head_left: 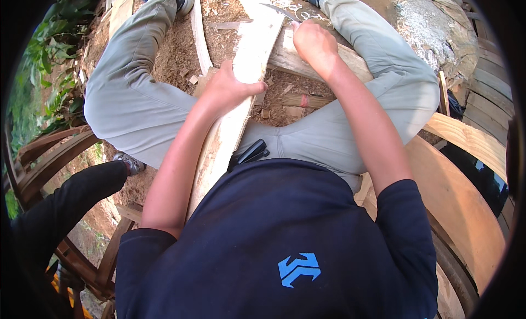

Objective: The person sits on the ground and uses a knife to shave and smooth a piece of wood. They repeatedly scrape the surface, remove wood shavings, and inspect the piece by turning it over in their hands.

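The left hand (227, 89) clenches the pale wooden plank (241, 83) at its middle; just beyond, the right hand (313, 45) clenches a knife (279, 11). The plank looks stiff, light and rough, so holding near the cut seems best.

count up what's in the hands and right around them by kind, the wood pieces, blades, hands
Hands: 2, left hand and right hand
Long pale planks in the left grip: 1, plank
Blades in the right grip: 1, blade
Log blocks under the plank: 1, log
Total: 5
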The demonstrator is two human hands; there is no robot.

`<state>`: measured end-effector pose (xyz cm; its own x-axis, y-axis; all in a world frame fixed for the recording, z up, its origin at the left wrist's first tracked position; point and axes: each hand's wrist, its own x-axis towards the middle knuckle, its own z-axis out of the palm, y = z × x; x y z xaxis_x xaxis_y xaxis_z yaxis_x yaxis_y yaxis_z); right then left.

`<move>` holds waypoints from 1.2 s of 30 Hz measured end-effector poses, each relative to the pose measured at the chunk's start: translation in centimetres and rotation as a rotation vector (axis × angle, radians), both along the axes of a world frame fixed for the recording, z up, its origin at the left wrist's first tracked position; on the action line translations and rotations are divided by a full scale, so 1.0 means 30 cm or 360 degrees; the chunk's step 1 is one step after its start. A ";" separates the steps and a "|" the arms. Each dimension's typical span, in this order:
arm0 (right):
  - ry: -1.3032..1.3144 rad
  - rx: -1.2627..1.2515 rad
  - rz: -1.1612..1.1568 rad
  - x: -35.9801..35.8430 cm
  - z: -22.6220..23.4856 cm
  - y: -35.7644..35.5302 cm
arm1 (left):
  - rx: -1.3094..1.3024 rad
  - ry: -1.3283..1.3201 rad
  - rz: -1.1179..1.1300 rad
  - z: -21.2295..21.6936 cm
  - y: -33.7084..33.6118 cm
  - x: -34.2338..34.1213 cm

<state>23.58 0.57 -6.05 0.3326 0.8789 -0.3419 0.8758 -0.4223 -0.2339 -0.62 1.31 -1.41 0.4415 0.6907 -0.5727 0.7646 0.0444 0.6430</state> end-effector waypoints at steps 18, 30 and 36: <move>0.0283 -0.0163 0.0080 0.119 0.223 -0.259 | -0.0233 -0.0118 0.0083 0.024 -0.015 0.012; 0.0000 -0.0271 -0.0146 0.118 0.014 0.007 | -0.0150 -0.0077 -0.0028 -0.019 -0.063 0.027; 0.0068 0.0239 0.0012 0.147 0.187 0.047 | -0.0374 -0.0276 0.0176 0.047 -0.036 0.031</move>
